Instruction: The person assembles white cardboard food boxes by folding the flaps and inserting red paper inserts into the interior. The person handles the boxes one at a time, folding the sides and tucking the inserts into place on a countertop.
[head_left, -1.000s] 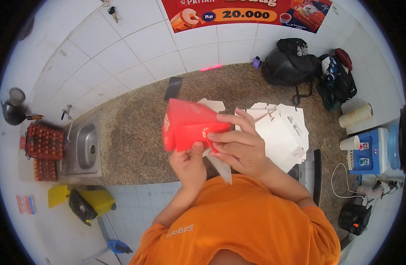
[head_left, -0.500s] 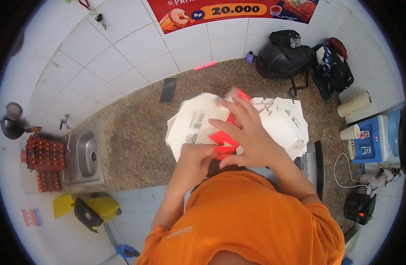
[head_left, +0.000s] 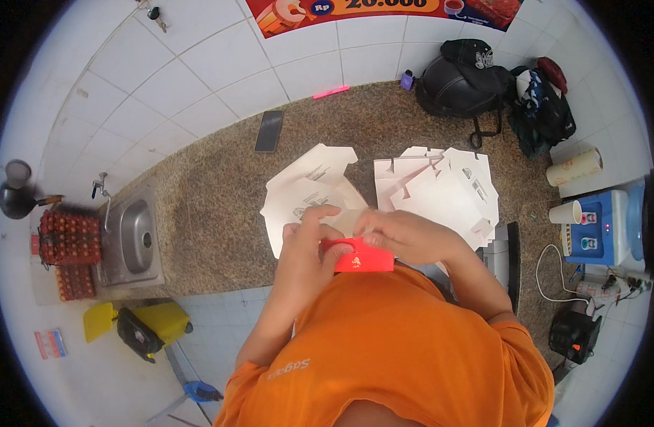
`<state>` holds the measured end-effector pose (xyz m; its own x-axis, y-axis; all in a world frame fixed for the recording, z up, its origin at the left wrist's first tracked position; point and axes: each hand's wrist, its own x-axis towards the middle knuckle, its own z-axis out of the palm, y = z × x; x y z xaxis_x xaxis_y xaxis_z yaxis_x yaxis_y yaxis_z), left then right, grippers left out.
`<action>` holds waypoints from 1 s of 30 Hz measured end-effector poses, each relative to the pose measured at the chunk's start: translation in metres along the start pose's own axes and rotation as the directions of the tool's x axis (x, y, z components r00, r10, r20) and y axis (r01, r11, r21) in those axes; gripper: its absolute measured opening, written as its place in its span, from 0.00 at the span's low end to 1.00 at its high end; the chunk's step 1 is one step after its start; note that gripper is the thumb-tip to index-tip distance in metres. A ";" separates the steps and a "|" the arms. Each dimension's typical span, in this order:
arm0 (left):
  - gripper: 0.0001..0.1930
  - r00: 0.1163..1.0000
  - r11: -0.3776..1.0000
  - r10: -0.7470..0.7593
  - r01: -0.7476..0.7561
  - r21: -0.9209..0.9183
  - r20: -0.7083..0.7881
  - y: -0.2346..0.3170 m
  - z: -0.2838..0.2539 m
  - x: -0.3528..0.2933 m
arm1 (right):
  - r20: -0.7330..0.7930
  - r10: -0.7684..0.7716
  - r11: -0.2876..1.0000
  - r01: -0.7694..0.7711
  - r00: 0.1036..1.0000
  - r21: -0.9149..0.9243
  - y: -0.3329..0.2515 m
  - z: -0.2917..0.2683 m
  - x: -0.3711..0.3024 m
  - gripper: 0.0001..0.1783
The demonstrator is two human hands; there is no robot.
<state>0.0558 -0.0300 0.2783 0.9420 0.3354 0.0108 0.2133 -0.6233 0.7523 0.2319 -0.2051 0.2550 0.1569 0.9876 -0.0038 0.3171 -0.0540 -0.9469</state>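
A small red paper box point(head_left: 369, 262), partly folded with a pale inner side, is held close in front of my orange shirt. My left hand point(head_left: 307, 245) grips its left end, thumb pressed on the red face and fingers behind. The fingers of my right hand point(head_left: 412, 236) are bent together at its upper right edge, slightly blurred and partly hiding the flaps. Beyond my left hand lie flat white carton blanks point(head_left: 284, 201) with dark print. Farther right, a larger pile of white carton blanks point(head_left: 451, 192) lies on the granite counter.
A black phone point(head_left: 268, 131) and a pink stick point(head_left: 331, 92) lie toward the wall. A black helmet point(head_left: 455, 89) with a cap stands at the back right, beside a dark bag point(head_left: 547, 114). At left is a steel sink point(head_left: 136, 238); at right, a blue-and-white water dispenser point(head_left: 604, 228).
The red box has come nearer my body and its red side now faces up as a folded panel. My right hand has moved down, its spread fingers closing at the box's edge.
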 end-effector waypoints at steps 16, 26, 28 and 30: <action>0.50 0.720 0.726 0.494 -0.650 -0.225 -0.487 -0.035 0.077 0.001 | -0.404 0.121 0.963 -0.009 0.907 0.270 0.110 0.002 0.024 0.32; 0.27 0.878 0.962 -0.230 0.139 -0.236 -0.421 -0.214 0.116 -0.019 | -0.444 0.227 0.875 -0.382 0.867 -0.297 0.203 0.016 0.109 0.30; 0.22 0.912 0.987 -0.139 0.093 -0.135 -0.386 -0.235 0.124 -0.015 | -0.463 0.141 0.826 -0.361 0.875 -0.432 0.227 0.024 0.112 0.26; 0.21 0.915 0.989 -0.145 0.119 -0.092 -0.378 -0.240 0.122 -0.016 | -0.464 0.097 0.770 -0.361 0.881 -0.526 0.226 0.024 0.116 0.24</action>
<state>0.0213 0.0282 0.0166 0.7328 0.6638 0.1495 0.2990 -0.5116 0.8055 0.2995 -0.0990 0.0329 0.6025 0.7963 0.0542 0.6794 -0.4761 -0.5583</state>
